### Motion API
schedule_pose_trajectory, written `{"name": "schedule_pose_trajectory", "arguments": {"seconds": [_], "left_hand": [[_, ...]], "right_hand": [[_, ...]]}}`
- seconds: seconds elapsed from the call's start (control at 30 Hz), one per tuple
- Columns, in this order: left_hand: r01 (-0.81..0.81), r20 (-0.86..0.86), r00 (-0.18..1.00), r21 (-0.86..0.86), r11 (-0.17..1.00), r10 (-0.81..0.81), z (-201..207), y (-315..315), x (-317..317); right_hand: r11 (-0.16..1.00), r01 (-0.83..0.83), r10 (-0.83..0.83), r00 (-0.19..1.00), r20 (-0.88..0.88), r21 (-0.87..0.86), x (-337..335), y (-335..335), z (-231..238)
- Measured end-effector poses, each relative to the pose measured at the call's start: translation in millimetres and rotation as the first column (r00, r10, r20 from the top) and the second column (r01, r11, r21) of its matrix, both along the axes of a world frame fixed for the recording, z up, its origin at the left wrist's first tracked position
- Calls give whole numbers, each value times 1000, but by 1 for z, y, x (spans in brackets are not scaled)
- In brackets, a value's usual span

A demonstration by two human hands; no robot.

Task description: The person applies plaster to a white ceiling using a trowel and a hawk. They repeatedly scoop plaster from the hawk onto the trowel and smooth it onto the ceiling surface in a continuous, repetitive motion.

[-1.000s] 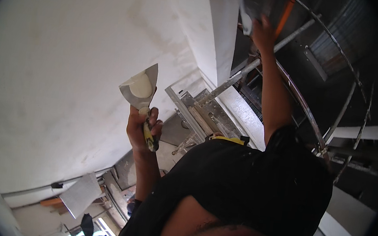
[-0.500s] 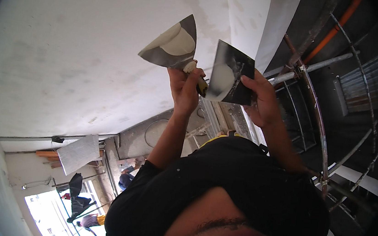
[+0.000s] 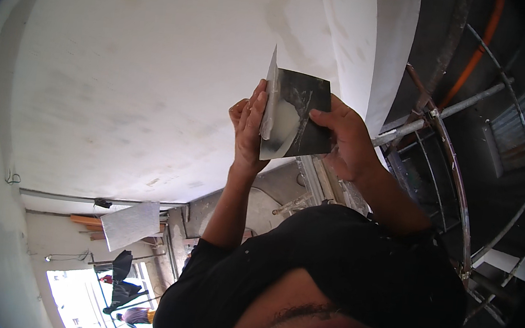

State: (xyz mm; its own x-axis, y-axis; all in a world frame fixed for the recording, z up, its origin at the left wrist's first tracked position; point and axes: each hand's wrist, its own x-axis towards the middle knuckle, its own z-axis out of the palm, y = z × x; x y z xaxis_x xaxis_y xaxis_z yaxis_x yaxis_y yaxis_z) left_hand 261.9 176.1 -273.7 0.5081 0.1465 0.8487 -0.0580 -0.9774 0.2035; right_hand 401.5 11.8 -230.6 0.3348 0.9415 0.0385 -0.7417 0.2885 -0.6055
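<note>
My left hand [image 3: 248,134] is closed round a wide putty knife [image 3: 270,101], whose blade is turned nearly edge-on, with its handle hidden. The blade stands against the left edge of a dark square plate [image 3: 293,87]. Closed on the plate's right side is my right hand [image 3: 351,138], its thumb lying on the face. Pale wet putty [image 3: 285,120] spreads over the left part of that face, with streaks beside it.
A broad white plastered surface [image 3: 137,80] fills the upper left. Scaffold poles [image 3: 448,158] stand close on the right. At lower left a grey board [image 3: 131,224] hangs near dark cloth [image 3: 122,284], and another person [image 3: 136,316] is by the bright opening.
The putty knife has turned from face-on to edge-on and come against the plate's left edge. The putty on its blade is now out of sight. The plate has shifted left and slightly down.
</note>
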Motion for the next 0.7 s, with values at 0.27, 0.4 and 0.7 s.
{"name": "schedule_pose_trajectory", "arguments": {"seconds": [0.27,0.4,0.7], "left_hand": [[-271,-323,896,149,951,306,54,1,-36],[-475,-563,620,286,832,547,81,18,-64],[-735,-397,561,165,658,726,188,36,-168]], "right_hand": [[991,-41,36,999,37,125,22,2,17],[975,50,-70,994,87,217,48,8,46],[513,353,-792,545,274,782,131,69,204]]}}
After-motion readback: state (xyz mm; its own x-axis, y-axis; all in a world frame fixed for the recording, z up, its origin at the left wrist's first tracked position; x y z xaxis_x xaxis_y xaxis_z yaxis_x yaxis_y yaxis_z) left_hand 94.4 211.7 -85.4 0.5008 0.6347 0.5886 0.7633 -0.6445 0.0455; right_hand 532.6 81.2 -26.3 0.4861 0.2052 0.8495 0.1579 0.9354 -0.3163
